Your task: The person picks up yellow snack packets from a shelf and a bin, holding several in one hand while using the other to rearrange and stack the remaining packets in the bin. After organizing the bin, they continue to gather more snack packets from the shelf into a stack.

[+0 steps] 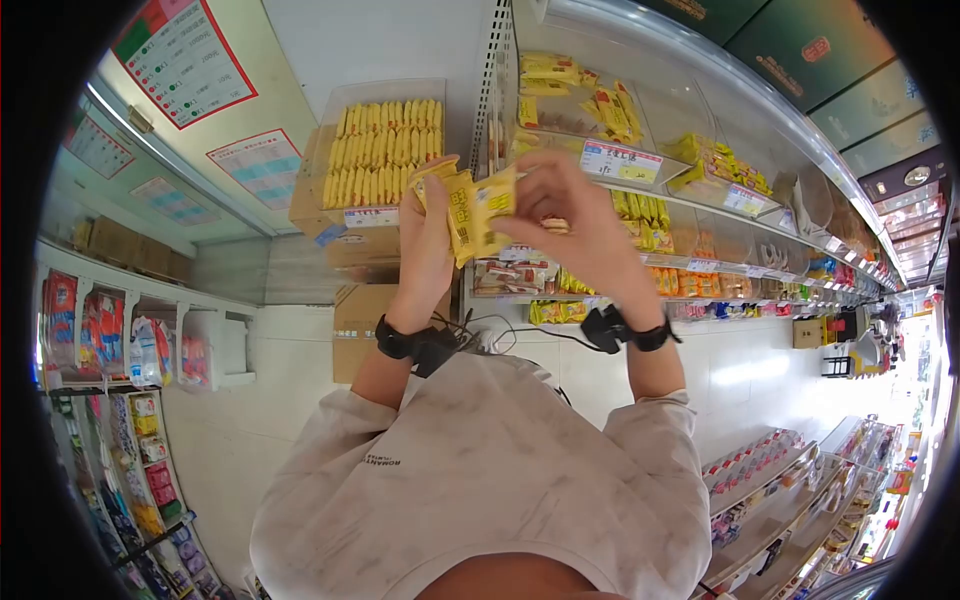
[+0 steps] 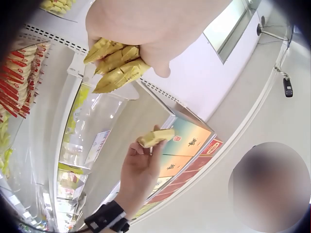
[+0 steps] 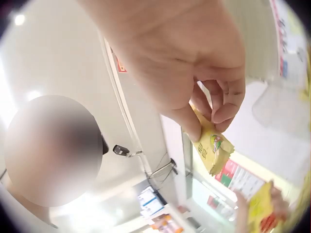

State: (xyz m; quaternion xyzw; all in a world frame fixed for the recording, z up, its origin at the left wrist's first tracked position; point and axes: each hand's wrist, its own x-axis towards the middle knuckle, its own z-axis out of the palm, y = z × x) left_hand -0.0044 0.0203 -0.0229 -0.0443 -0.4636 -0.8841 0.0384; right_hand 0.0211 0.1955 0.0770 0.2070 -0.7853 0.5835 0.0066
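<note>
Up beyond the left hand [image 1: 425, 240], a clear bin [image 1: 380, 90] is packed with upright yellow packets. Just beneath that hand's wrist sit cardboard boxes [image 1: 362, 312]. The left hand is raised in front of the shelving, fingers curled round a bundle of yellow packets [image 1: 462, 215]; the left wrist view shows three or four of them fanned out of the fist. Right alongside and almost touching is the right hand [image 1: 580, 225], thumb and fingertips pinching a single yellow packet [image 3: 212, 148] by its top edge. That packet hangs below the fingers, close against the bundle. Above and past the right hand there's a price tag [image 1: 620, 160] on the shelf edge, with more yellow goods behind it.
</note>
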